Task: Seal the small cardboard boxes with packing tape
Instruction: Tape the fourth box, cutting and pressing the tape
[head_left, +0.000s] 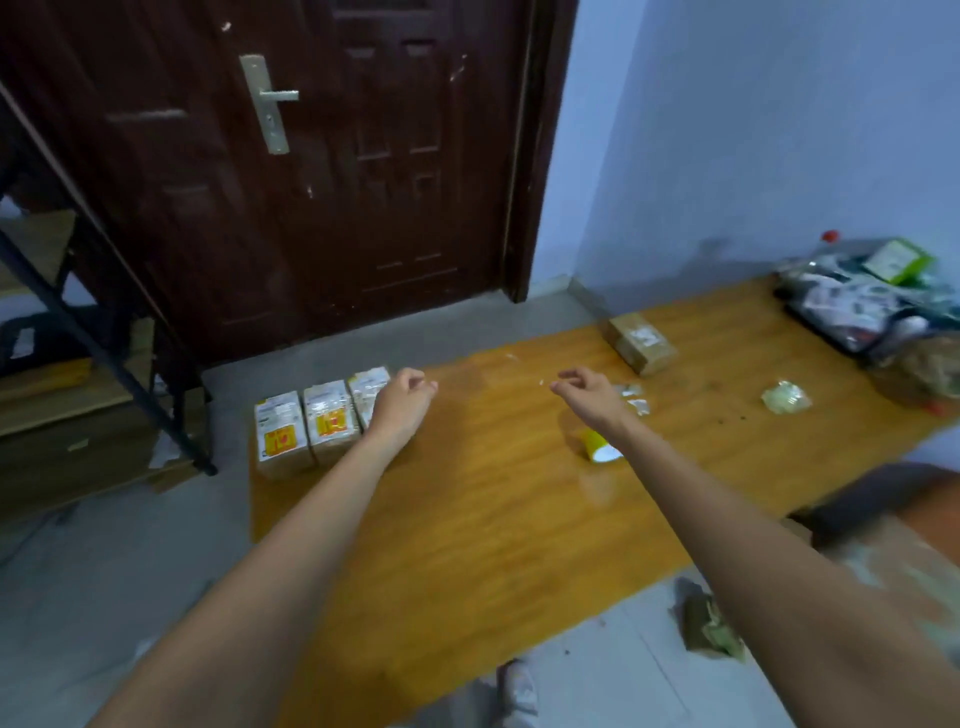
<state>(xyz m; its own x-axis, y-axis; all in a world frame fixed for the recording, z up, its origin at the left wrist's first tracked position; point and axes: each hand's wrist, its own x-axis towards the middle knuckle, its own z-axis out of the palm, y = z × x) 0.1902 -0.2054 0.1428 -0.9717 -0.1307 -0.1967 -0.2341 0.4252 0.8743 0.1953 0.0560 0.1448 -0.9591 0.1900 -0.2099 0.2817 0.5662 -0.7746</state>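
Orange wood-grain table (493, 519); brown boxes (306, 426) with white-and-yellow labels at left; yellow cup (597, 444); dark brown door (311, 182); pale blue wall (753, 130) far right.

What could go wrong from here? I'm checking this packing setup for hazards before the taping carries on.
The three labelled boxes sit at the table's left edge, beside the left hand; a nudge might tip them off. The yellow cup lies on its side under the right forearm and might roll.
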